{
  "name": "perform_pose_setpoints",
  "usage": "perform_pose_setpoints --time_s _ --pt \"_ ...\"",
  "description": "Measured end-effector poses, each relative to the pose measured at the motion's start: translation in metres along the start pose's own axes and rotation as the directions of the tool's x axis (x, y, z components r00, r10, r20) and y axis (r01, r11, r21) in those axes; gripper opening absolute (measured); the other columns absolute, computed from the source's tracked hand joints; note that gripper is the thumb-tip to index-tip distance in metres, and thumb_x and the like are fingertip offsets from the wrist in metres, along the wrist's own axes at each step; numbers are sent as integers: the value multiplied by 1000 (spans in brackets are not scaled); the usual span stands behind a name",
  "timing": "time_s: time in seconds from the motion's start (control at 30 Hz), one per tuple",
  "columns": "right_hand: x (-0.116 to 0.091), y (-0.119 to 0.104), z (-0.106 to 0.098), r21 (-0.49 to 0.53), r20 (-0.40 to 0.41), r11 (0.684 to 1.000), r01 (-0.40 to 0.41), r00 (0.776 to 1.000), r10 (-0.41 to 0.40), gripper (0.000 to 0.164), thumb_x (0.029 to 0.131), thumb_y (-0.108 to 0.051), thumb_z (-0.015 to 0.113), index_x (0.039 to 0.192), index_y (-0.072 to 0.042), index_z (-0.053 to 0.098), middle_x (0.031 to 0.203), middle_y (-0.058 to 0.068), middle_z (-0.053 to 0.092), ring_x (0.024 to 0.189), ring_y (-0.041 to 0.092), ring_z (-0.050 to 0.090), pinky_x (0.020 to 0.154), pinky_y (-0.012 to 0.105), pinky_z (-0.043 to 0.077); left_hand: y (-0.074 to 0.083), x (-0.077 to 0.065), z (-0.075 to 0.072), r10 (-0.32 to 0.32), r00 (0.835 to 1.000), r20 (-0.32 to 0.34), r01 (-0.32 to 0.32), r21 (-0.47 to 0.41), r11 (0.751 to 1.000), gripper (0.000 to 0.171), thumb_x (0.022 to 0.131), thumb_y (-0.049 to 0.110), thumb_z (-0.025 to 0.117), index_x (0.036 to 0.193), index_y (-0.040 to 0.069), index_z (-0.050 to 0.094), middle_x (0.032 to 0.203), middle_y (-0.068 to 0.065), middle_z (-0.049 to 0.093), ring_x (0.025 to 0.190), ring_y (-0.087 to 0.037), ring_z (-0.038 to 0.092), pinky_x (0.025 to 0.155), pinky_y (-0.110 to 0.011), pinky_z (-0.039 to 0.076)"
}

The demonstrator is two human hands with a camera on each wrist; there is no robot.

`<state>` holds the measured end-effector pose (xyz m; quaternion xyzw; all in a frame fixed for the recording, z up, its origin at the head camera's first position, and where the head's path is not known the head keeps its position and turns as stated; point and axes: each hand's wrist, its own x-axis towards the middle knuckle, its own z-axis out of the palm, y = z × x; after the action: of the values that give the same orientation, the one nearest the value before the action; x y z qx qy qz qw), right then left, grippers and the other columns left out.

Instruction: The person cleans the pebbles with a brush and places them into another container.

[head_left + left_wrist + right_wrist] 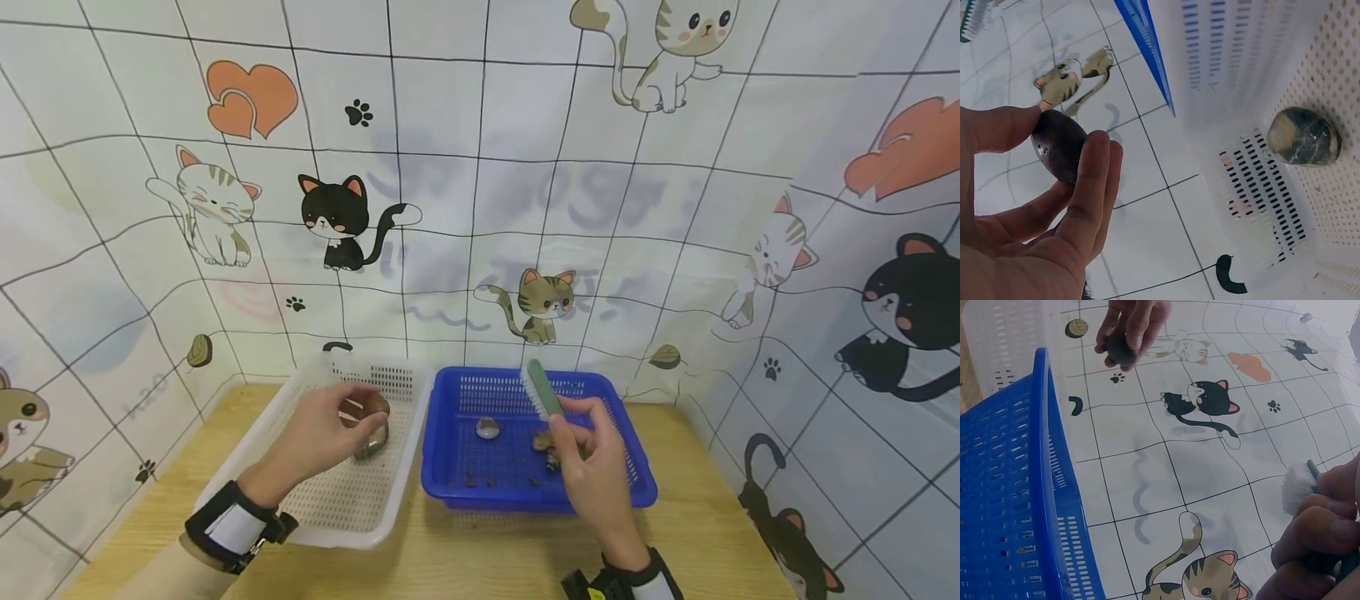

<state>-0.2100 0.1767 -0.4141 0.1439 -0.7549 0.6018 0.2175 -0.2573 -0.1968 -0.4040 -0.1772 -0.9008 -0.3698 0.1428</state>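
The left hand (322, 435) is pinching a smooth, dark, oval stone (1060, 147) between thumb and fingertips, and the right hand (597, 471) is gripping a brush with a green handle and white bristles (545, 390).

From where I'm standing, the pinched stone is hovering over a white, perforated plastic basket (326, 510) at the lower left of the head view. Inside that basket a rounded, dark green stone with a yellowish patch (1304, 136) is lying on the floor, well apart from the fingers in the left wrist view.

The brush is pointing up and to the left over a blue, perforated plastic basket (491, 500), lower right of centre. In there a pale grey, oval stone (487, 428) is resting near the middle, while a brownish stone (542, 440) is sitting farther right, partly behind the right hand.

Both baskets are standing side by side on a light wooden table (431, 575). Behind them a white wall covering with black grid lines and cartoon cats (442, 108) is filling the upper frame.
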Motion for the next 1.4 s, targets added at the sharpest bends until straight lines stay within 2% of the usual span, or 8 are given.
perform_pose_setpoints --time_s 0.13,0.33,0.43,0.6,0.8,1.13,1.3,1.4 --pt "-1 2 -1 -9 2 1000 -17 1000 17 25 111 -21 62 133 -10 59 65 -1 55 47 4 37 37 25 29 -14 17 4 -46 998 40 44 70 997 17 97 31 80 108 19 77 98 5 79 84 -8 74 73 -26 61" --pt "-2 4 -2 5 5 1000 -15 1000 15 25 110 -21 62 133 -10 60 63 -3 55 47 3 35 36 24 26 -33 46 12 -90 988 123 75 121 990 19 97 32 78 107 15 79 101 -1 80 89 -15 75 77 -34 63" --pt "-1 4 -2 2 0 1000 -19 1000 19 25 110 -22 62 132 -11 60 64 -2 57 47 2 34 35 24 25 -44 60 18 -121 977 175 99 133 986 19 97 31 78 105 14 81 102 -4 81 91 -18 75 77 -36 63" --pt "0 4 -3 -6 -3 1000 -31 1000 31 25 110 -23 63 132 -11 60 70 1 64 48 4 38 37 25 28 -65 77 39 -181 946 269 135 181 974 16 95 26 79 100 11 81 92 -3 80 78 -15 71 68 -31 59" --pt "1 4 -2 -13 1 999 -40 999 40 26 110 -24 63 132 -12 59 70 2 65 45 2 32 35 23 25 -76 82 61 -224 923 312 149 248 957 12 92 21 82 92 10 81 84 -1 77 74 -15 67 65 -31 57" --pt "3 4 -4 -21 20 999 -28 999 28 26 111 -23 62 134 -10 59 62 -3 52 43 0 30 35 22 24 -87 81 79 -261 886 383 114 367 923 15 91 18 81 79 11 77 71 0 68 64 -16 59 55 -28 45" --pt "5 5 -8 -30 5 999 -14 1000 14 26 111 -21 62 134 -11 59 60 -5 43 42 -1 28 34 21 22 -85 85 80 -321 853 412 139 413 900 18 95 13 73 78 8 70 72 -3 65 63 -18 61 52 -29 46" --pt "6 5 -10 -35 5 999 -14 1000 14 26 111 -21 61 134 -10 59 60 -5 43 42 0 28 34 21 22 -73 90 74 -325 860 393 136 436 889 17 101 12 66 85 7 65 77 -5 63 67 -20 61 56 -31 48"
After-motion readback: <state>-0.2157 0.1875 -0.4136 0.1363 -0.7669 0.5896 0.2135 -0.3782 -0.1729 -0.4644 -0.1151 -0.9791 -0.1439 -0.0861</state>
